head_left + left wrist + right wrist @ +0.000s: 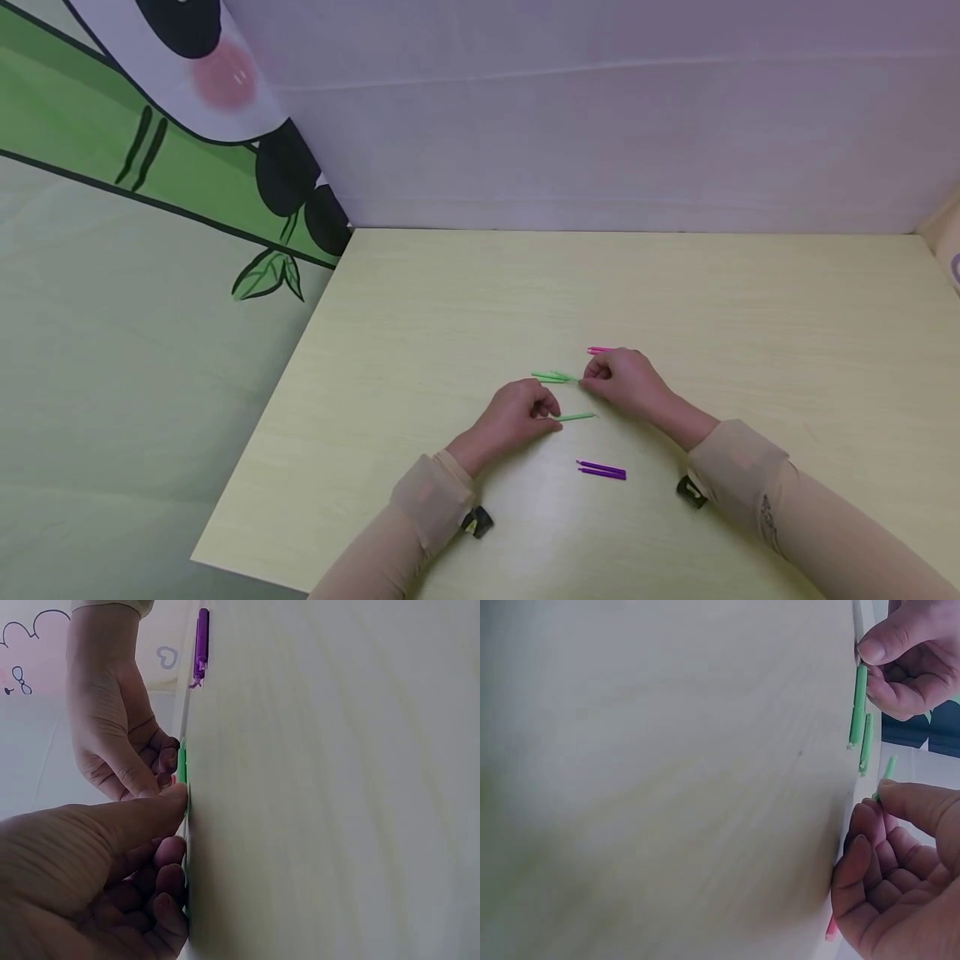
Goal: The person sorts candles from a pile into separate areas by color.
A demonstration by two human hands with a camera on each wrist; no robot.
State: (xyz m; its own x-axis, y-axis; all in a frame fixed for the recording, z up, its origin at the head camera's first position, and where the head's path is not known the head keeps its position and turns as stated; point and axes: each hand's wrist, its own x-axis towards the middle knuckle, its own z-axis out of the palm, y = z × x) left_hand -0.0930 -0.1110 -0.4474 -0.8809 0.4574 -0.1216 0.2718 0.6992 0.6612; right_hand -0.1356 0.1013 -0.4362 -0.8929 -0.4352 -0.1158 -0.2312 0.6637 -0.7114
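My left hand (517,414) pinches the left end of a thin green candle (577,417) between thumb and fingers, low over the table. In the right wrist view its other end sticks out from the fingertips. Farther back, my right hand (626,379) pinches another green candle (890,766) by its end. That one overlaps a small group of green candles (549,381) in the head view. Partly hidden behind the right hand are pink candles (598,350). Nearer to me, a few purple candles (602,472) lie side by side.
The candles lie on a pale wood-grain table (450,300). A lilac cloth (600,125) hangs along its back edge, and a printed green and white cloth (135,333) covers the left side. Small black cameras (477,522) are strapped at both wrists.
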